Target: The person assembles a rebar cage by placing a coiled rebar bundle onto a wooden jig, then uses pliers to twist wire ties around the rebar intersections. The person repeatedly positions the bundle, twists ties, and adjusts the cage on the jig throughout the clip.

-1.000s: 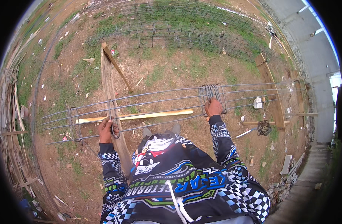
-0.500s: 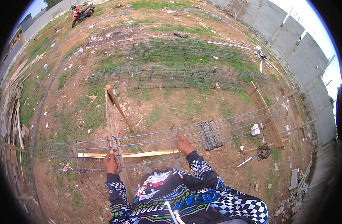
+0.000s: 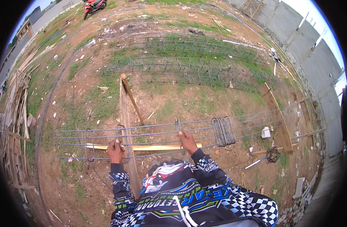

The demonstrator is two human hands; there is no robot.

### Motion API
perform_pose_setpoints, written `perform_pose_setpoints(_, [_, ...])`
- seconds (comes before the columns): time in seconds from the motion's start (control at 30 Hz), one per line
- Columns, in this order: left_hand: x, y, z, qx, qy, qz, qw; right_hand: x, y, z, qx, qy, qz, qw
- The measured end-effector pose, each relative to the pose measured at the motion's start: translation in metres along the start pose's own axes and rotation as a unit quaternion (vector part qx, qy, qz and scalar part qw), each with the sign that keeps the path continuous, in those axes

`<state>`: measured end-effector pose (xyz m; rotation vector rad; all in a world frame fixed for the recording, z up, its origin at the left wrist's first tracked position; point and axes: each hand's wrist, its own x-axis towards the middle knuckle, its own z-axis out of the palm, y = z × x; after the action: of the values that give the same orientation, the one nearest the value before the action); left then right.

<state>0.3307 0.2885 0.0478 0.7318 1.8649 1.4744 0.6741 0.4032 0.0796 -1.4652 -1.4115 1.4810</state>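
Several long steel rebars (image 3: 152, 135) run across in front of me, with square rebar stirrups looped around them. My left hand (image 3: 115, 151) is closed on one stirrup (image 3: 120, 130) near the left support. Farther left on the bars hangs another stirrup (image 3: 89, 145). My right hand (image 3: 187, 142) is closed around a stirrup (image 3: 178, 125) near the middle of the bars. To its right, a tight cluster of stirrups (image 3: 223, 131) sits on the rebars. Fingertips and the lower sides of the held stirrups are partly hidden.
Wooden supports, a left plank (image 3: 125, 109) with a leaning stick (image 3: 132, 100) and a right board (image 3: 277, 117), stand under the bars. A pale wood strip (image 3: 154, 147) lies below. Finished rebar cages (image 3: 173, 70) lie beyond; a wire coil (image 3: 272, 155) is at right.
My right hand and its stirrup have shifted left along the bars, away from the cluster. The left hand's stirrup is slightly nearer the leftmost one. The whole view has shifted too.
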Motion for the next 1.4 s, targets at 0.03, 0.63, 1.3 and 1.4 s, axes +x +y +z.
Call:
perform_pose_setpoints(0.03, [-0.005, 0.004, -0.003, 0.007, -0.005, -0.005, 1.0, -0.001, 0.003, 0.0, 0.006, 0.002, 0.009, 1.0])
perform_pose_setpoints(0.63, [-0.002, 0.061, -0.025, 0.217, 0.088, 0.098, 0.967, -0.003, -0.016, -0.009, 0.016, 0.003, -0.028, 0.999])
perform_pose_setpoints(1.3, [-0.011, -0.002, -0.026, 0.469, 0.121, 0.146, 0.863, 0.01, 0.02, -0.012, -0.002, -0.03, 0.013, 0.999])
perform_pose_setpoints(1.4, [-0.006, -0.02, -0.069, 0.56, 0.039, 0.102, 0.821, 0.013, 0.029, -0.015, -0.009, -0.033, 0.007, 0.999])
